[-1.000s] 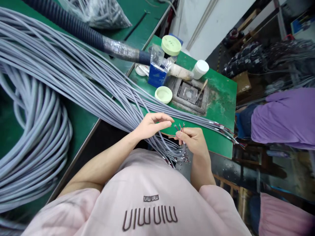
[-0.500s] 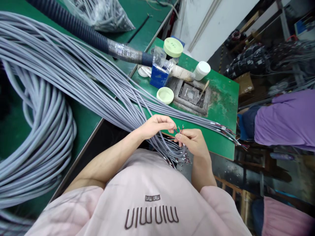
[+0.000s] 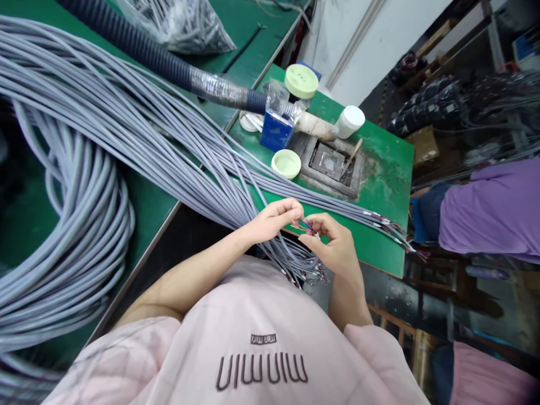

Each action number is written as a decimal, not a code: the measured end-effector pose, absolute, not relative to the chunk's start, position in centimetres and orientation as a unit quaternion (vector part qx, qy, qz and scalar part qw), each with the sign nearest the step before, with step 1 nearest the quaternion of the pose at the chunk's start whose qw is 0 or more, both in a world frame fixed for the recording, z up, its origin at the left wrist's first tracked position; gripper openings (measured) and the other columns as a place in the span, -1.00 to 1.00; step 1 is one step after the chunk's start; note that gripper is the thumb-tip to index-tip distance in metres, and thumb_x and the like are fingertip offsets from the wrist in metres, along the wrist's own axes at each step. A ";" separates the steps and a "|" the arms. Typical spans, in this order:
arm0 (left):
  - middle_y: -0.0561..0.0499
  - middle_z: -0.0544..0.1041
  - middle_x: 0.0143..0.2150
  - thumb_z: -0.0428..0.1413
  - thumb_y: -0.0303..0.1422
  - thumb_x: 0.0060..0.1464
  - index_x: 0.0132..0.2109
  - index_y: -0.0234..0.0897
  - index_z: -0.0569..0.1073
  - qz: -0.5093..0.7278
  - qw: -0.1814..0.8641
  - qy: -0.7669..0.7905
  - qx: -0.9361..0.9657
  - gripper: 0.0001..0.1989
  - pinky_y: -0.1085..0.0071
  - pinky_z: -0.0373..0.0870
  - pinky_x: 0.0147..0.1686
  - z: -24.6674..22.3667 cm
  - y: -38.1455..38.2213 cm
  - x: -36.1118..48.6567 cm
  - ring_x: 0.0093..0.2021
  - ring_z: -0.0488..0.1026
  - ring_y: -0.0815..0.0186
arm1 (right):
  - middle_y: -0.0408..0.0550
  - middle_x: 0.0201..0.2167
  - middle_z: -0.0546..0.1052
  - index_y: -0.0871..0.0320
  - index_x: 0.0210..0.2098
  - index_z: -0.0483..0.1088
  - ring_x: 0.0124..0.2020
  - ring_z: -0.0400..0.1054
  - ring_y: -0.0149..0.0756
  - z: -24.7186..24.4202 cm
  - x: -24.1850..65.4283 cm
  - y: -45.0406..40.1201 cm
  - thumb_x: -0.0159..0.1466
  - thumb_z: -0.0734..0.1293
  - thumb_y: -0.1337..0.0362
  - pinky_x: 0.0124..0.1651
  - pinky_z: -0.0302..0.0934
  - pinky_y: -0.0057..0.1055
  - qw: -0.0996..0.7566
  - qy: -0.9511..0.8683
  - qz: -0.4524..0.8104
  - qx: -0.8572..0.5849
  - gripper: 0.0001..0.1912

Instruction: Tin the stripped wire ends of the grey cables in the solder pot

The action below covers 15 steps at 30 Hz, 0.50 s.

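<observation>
**Where thumb meets finger, thin coloured wires (image 3: 304,226) are caught**

While the left hand (image 3: 276,220) has its thumb and fingers drawn together on the wires, the right hand (image 3: 336,243) faces it, half curled about the pale cable end (image 3: 316,235). Green shows between the right thumb and fingers — how firmly that hand grips cannot be told. Blue and reddish strands stand out in the small gap between the hands, held in front of the wearer's pink shirt (image 3: 261,315) at the near edge of the green table (image 3: 386,163).

Grey cables (image 3: 169,135) sweep from the upper left to just below the hands, ending there in a cluster of fine wire ends. A narrower bunch (image 3: 337,205) crosses the table, its tips reaching past the right edge. Behind it sit a pale green dish (image 3: 286,163), a grimy metal tray (image 3: 306,177) with a stick (image 3: 352,156) leaning in it, and a white tub (image 3: 351,121). A ribbed hose (image 3: 156,59) runs to a blue box (image 3: 276,131). Off to the right — a person in a purple top (image 3: 493,208).
</observation>
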<state>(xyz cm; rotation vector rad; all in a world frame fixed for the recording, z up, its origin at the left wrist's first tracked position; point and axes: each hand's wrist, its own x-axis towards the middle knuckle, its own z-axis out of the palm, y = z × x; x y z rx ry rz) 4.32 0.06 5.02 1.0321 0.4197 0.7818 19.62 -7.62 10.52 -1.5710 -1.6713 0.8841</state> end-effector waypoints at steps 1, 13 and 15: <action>0.11 0.35 -0.47 0.18 -0.02 0.02 -0.38 -0.32 0.34 0.364 0.778 0.198 0.471 -0.59 0.48 0.26 -0.38 4.9 0.0 4.4 -0.45 0.29 0.45 | -0.22 -0.41 0.46 0.06 -0.15 0.41 -0.47 0.30 -0.45 10.5 19.5 -7.8 0.13 0.43 0.18 -0.42 0.19 -0.50 0.338 -0.639 0.324 -0.610 -0.70; 0.12 0.31 -0.47 0.16 -0.03 0.04 -0.39 -0.31 0.32 0.395 0.745 0.221 0.490 -0.60 0.47 0.23 -0.36 5.3 -0.2 4.5 -0.44 0.24 0.45 | -0.25 -0.58 0.36 0.10 -0.43 0.36 -0.55 0.23 -0.45 10.7 19.7 -8.3 0.19 0.37 0.16 -0.44 0.17 -0.48 0.320 -0.644 0.234 -0.654 -0.83; 0.12 0.32 -0.47 0.16 -0.02 0.03 -0.38 -0.31 0.33 0.383 0.759 0.220 0.479 -0.59 0.47 0.24 -0.34 5.1 -0.4 4.6 -0.43 0.26 0.45 | -0.22 -0.48 0.43 0.07 -0.23 0.39 -0.49 0.28 -0.40 10.5 19.6 -8.3 0.18 0.38 0.19 -0.39 0.22 -0.44 0.346 -0.641 0.206 -0.654 -0.82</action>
